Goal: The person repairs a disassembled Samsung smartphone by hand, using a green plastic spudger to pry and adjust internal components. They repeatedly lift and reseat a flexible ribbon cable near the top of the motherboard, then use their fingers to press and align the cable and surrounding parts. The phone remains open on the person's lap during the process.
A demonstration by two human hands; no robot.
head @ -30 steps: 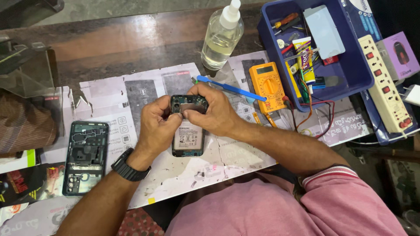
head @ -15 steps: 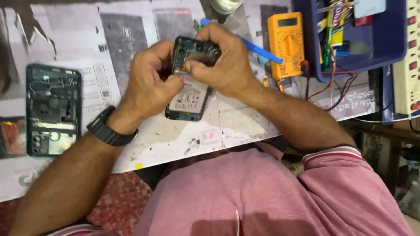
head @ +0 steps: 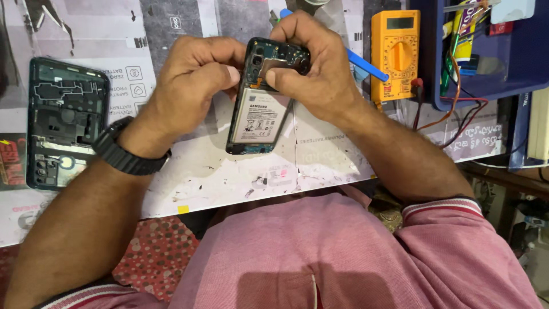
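Paper-covered workbench (head: 229, 177), scuffed and stained, filling the upper two thirds of the frame; pink shirt (head: 343, 257) across the bottom. Blue plastic tray (head: 514, 63) of tools and wires at upper right. Dark phone back frame (head: 64, 123) lying flat at the left edge, well apart from both hands. Left hand (head: 189, 86) at upper centre-left, black wristwatch (head: 128, 150) on the wrist, fingers curled, thumb pressed against the left edge of the opened phone (head: 263, 103). Right hand (head: 317, 68) at upper centre, fingers closed over the phone's top end, thumb pressing on the board near the camera. Phone itself held between both hands at centre frame, just over the bench, back cover off, white battery (head: 258, 117) showing, lower end tilted toward the body. Orange multimeter (head: 394, 54) right of the right hand, upper frame. Blue plastic pry tool (head: 366, 64) slanting behind the right hand, reaching the multimeter.
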